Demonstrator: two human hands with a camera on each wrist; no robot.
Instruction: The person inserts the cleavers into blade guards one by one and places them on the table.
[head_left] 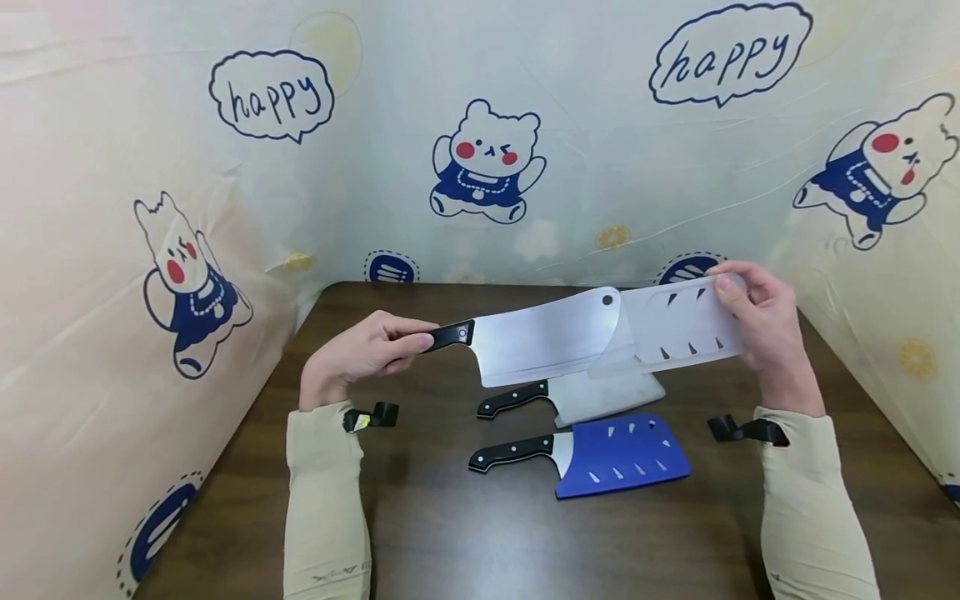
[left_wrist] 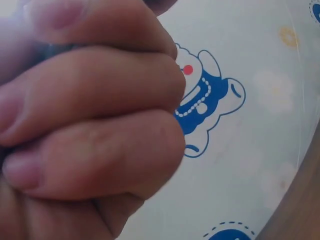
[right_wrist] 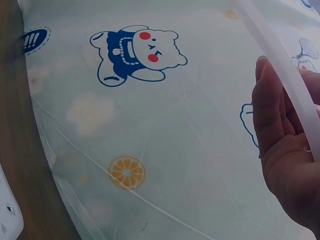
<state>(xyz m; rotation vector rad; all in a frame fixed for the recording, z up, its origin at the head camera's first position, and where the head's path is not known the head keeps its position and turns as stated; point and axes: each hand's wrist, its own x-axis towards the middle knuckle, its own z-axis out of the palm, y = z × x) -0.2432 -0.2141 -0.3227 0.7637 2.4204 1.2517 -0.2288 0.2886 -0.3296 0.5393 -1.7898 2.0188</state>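
My left hand (head_left: 371, 346) pinches the end of the black handle of a cleaver (head_left: 543, 337), whose broad bare blade points right, above the table. Opposite it, my right hand (head_left: 768, 321) grips the far end of a translucent white blade cover (head_left: 678, 325) with slits, thumb in front. The blade's holed tip overlaps the cover's curved mouth; how far it sits inside I cannot tell. Curled fingers of the left hand (left_wrist: 95, 100) fill much of the left wrist view, hiding the handle. In the right wrist view, the cover (right_wrist: 295, 90) appears edge-on against the fingers.
Below the cleaver, a knife in a white cover (head_left: 611, 396) lies on the dark wooden table (head_left: 510, 542). Nearer lies another knife in a blue cover (head_left: 622, 454). Both handles point left. Printed cloth walls (head_left: 600, 150) stand behind and at the sides.
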